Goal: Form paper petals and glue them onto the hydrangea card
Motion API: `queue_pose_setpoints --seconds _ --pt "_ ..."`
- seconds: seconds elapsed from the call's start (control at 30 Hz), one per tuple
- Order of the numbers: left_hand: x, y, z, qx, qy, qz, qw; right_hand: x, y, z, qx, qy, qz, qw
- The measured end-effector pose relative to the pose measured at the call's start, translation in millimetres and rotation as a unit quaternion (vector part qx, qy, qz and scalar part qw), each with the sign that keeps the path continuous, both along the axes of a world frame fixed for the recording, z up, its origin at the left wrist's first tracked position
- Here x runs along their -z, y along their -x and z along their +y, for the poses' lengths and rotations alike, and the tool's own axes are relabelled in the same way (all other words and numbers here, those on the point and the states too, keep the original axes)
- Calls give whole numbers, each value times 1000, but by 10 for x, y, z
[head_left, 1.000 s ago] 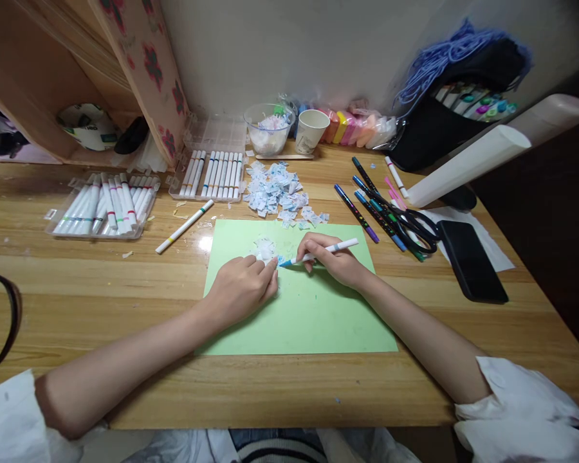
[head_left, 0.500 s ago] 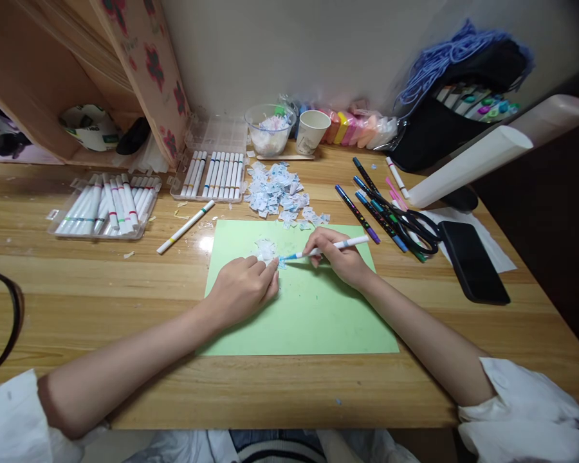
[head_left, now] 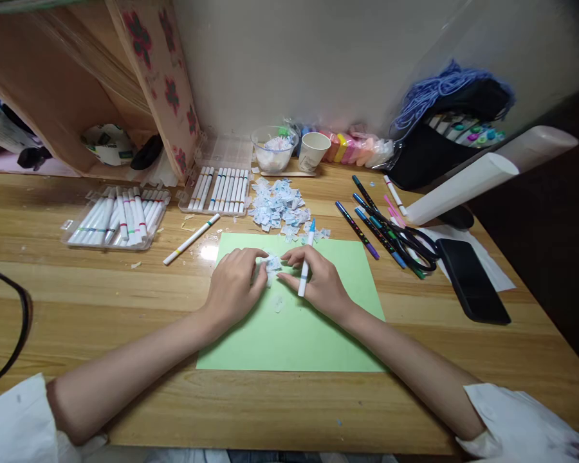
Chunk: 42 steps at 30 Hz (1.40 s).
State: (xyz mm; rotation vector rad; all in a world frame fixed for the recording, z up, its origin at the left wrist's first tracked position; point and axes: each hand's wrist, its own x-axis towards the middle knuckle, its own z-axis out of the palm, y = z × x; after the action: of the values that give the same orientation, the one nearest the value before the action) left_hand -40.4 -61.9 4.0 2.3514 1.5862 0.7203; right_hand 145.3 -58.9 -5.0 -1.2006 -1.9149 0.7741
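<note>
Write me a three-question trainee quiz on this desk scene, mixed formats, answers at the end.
1. What does the right hand hold?
A) scissors
B) a white marker
C) a wooden stick
2. True or false: the black phone lies to the right of the green sheet.
3. Fill in: the paper cup stands beside the clear ____.

Key: 1. B; 2. True; 3. bowl.

A plain grey wall point(head_left: 289, 71) rises behind the wood-grained tabletop point(head_left: 101, 302), whose pale boards run crosswise. At the left stands 1 pinkish-tan shelf unit point(head_left: 84, 90), its side panel point(head_left: 160, 96) painted with dark, pink-edged flowers. Light glares point(head_left: 209, 252) off the wood; the far right point(head_left: 554, 225) is dark.
</note>
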Motion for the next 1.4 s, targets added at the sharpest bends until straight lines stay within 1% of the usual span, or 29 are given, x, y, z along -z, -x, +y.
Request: queue_pose_setpoints --seconds 0.07,0.17,0.3,0.43,0.57,0.73,0.8,0.83,0.9,0.97,1.0,1.03,1.07,1.1,1.17,1.23,1.27,1.33,1.4 --pt "1 -5 -2 0 9 -2 1000 -16 18 25 21 36 12 999" --pt "-4 -14 0 2 32 8 999 -28 61 79 34 76 18 996" --pt "-11 -27 9 9 63 25 998 -30 121 126 27 82 26 996" --pt "-5 -33 9 8 63 30 998 -33 119 125 20 88 59 994" --pt "3 -27 3 -3 62 41 997 -11 78 134 39 102 116 987" --pt "-1 -19 12 4 72 51 996 36 20 178 53 107 193 974" --pt "-1 -18 13 7 72 48 996 45 -25 208 66 92 191 975" --pt "1 -17 13 7 71 45 996 46 -56 227 83 74 179 978" --pt "6 -13 10 0 66 37 997 40 -125 272 144 16 144 979" --pt "13 -9 7 -12 61 30 998 28 -187 308 220 -60 121 966" --pt "16 -7 5 -15 60 28 998 21 -207 314 248 -93 123 957" --pt "18 -6 3 -16 60 28 998 14 -218 310 261 -114 133 949" --pt "17 -6 2 -13 60 29 998 7 -219 294 255 -119 151 947" --pt "16 -7 0 -7 60 30 998 1 -211 270 228 -109 172 952" --pt "9 -7 -3 11 57 31 998 -7 -179 205 135 -52 201 969" --pt "3 -4 -4 21 53 26 998 -11 -146 151 42 17 199 979" --pt "3 -1 -4 20 51 22 998 -11 -136 135 7 46 191 980" --pt "12 10 -4 10 42 12 999 -8 -130 131 -36 91 173 980" --pt "29 24 -8 12 24 15 1000 -1 -137 150 -56 121 161 978"
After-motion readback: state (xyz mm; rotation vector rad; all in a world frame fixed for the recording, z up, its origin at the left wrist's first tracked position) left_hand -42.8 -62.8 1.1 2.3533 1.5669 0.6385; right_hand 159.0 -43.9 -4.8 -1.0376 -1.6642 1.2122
